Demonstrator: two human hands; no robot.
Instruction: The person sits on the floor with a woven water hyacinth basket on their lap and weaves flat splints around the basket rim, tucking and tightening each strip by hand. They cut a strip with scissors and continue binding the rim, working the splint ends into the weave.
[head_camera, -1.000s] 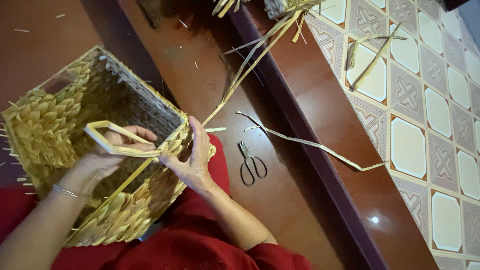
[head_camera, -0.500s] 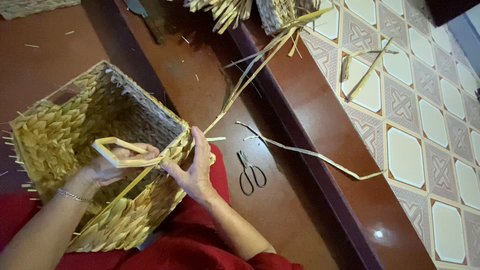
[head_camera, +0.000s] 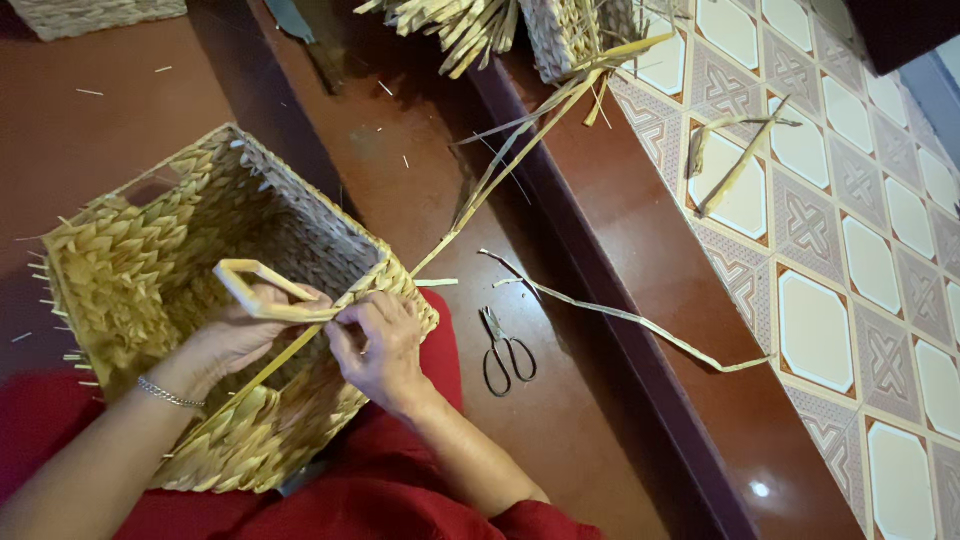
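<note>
Floor: red-brown polished floor (head_camera: 600, 440) fills most of the frame; patterned tiled strip (head_camera: 850, 300) runs down the right side, a dark raised edge between them.

Woven basket (head_camera: 150, 260), rectangular, straw-coloured, lies tilted in the left half of the frame, open mouth toward upper right, resting against a red-clothed lap at lower left. Loose strand ends bristle along its left edge.

Second bundle of woven work and straw (head_camera: 500, 25) at top centre.

Long flat straw strand (head_camera: 520, 150) runs from the basket's right rim up toward top centre. Another loose strand (head_camera: 640, 325) lies across the floor at centre right.

Left hand (head_camera: 235, 335), bracelet at wrist, sits inside the basket mouth, fingers closed around a looped strip (head_camera: 262, 292).

Right hand (head_camera: 380, 350) at the basket rim, fingertips pinching the same strip.

Black scissors (head_camera: 505, 355) on the floor just right of the right hand, untouched.
</note>
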